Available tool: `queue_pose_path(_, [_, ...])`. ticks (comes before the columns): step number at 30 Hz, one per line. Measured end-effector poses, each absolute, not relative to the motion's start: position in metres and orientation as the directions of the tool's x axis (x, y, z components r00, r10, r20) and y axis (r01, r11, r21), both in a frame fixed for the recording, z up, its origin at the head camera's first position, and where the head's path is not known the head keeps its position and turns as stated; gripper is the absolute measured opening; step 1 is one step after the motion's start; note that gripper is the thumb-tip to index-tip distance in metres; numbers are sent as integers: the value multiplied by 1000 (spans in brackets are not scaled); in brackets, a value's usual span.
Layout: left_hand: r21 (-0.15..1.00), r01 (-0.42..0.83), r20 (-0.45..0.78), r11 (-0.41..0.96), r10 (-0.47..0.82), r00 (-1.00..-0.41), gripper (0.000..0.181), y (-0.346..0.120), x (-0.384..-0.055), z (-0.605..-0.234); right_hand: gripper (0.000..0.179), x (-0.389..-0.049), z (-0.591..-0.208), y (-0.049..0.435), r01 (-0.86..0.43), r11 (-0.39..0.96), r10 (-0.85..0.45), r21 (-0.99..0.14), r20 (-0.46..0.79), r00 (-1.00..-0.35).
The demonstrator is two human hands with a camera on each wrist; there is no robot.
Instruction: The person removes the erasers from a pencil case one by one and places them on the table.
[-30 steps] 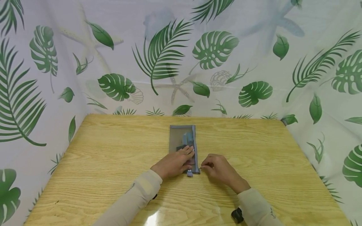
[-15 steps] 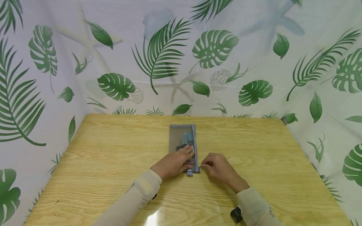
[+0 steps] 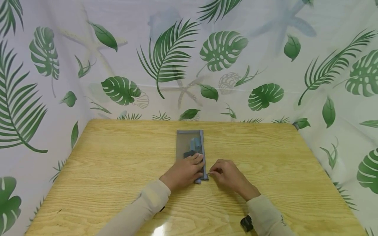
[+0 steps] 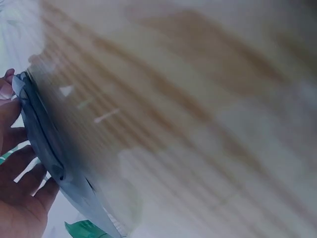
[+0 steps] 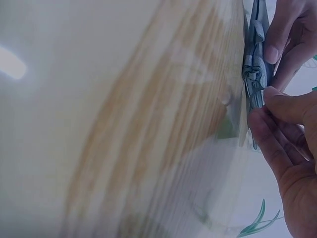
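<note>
A see-through zip pouch (image 3: 182, 141) with blue-grey edging lies flat on the table, its zip running down the right side. Blue things (image 3: 195, 144) and a dark piece (image 3: 189, 153) show through it. My left hand (image 3: 183, 172) lies across the pouch's near half, fingers extended over it, with the thumb at the small end tab (image 3: 198, 181). At the near right corner, my right hand (image 3: 226, 173) pinches the zip pull (image 5: 258, 90) between thumb and index finger. Most of the pull is hidden by those fingertips.
The wood-grain table (image 3: 124, 144) stretches out on both sides of the pouch. A white leaf-print cloth (image 3: 165, 108) hangs behind it and along the sides. Black wrist gear (image 3: 246, 223) sits under the right sleeve.
My left hand has shifted slightly, and its thumb now covers more of the end tab. The right hand stays at the same corner, still pinching the pull.
</note>
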State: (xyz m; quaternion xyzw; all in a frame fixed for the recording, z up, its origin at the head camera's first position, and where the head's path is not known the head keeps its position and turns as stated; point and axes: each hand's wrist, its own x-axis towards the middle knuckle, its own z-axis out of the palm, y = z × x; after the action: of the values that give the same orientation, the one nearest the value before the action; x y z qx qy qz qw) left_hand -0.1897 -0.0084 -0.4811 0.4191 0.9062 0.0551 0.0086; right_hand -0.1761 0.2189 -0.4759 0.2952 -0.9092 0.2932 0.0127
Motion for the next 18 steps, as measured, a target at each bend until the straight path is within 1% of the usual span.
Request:
queue_pose_path(4, [34, 760, 18, 649, 760, -649, 52, -5, -189, -482, 6, -176, -476, 219, -543, 653, -529, -527, 195, -826])
queue_pose_path(9, [21, 766, 25, 643, 765, -643, 52, -4, -189, -482, 5, -177, -477, 220, -549, 647, -533, -529, 202, -822])
queue_pose_path(11, [39, 765, 24, 643, 764, -644, 52, -4, -189, -482, 5, -177, -476, 219, -548, 646, -530, -532, 204, -823])
queue_pose_path(18, [157, 747, 29, 646, 753, -657, 53, -7, -188, -481, 7, -177, -477, 219, -535, 656, -511, -532, 208, -834])
